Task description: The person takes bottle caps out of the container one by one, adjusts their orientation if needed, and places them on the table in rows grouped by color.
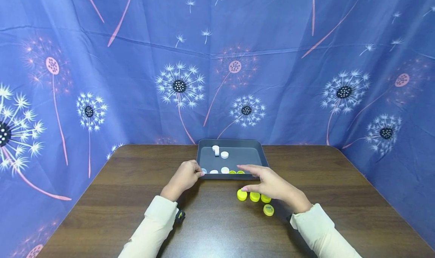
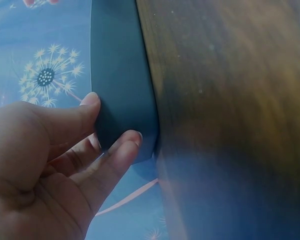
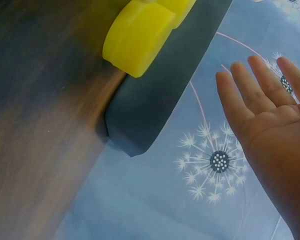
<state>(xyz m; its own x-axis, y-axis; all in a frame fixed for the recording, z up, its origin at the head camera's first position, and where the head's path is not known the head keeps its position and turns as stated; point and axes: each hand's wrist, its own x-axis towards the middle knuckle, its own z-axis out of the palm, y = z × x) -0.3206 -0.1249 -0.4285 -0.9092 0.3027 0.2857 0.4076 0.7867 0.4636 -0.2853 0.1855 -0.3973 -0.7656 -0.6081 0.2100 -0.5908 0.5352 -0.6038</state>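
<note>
At the near left corner of a dark grey tray [image 1: 234, 176], my left hand [image 1: 185, 176] pinches the wall between thumb and fingers. The left wrist view shows this left hand [image 2: 55, 150] with the thumb at the rim. My right hand [image 1: 272, 180] hovers by the tray's near right side, fingers extended. Below it, several yellow bottle caps [image 1: 255, 197] stand on the table; whether the thumb touches one, I cannot tell. Inside the tray lie several white caps [image 1: 224, 155] and two yellow caps [image 1: 240, 172], partly hidden by the front wall.
The brown wooden table [image 1: 142, 220] has its far edge against a blue curtain [image 1: 289, 111] with dandelion prints. One yellow cap [image 1: 268, 210] sits nearer the front than the others. A dark wrist strap [image 1: 180, 215] shows at the left sleeve.
</note>
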